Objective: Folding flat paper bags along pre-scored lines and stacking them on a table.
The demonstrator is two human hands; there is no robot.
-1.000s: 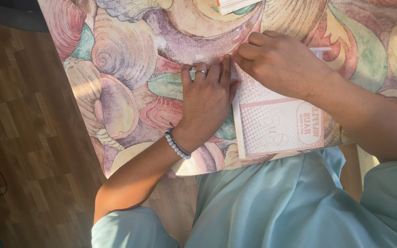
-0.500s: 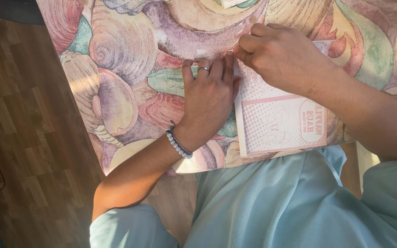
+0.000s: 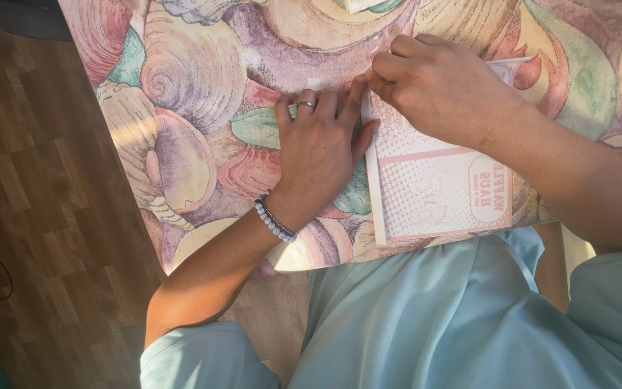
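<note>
Pastel shell-printed cloth point(image 3: 203, 86) covers the table beneath both hands and is the largest thing in view, its near edge lying toward the person's pale blue garment point(image 3: 433, 317), with brown wood flooring point(image 3: 30, 216) off to the left. Next in size, a flat pink-and-white dotted box point(image 3: 433, 191) lies on the cloth, stretching from under the right hand point(image 3: 444, 90) back toward the body, its long left edge just beside the left hand point(image 3: 322, 148). The right hand is curled over the box's far left corner, fingertips drawn together in a pinch there; what they nip is too small to tell. The left hand lies flat, fingers spread on the cloth, index side touching the box edge. Smallest: a beaded bracelet point(image 3: 275, 220) and a ring point(image 3: 305, 105) on the left hand
</note>
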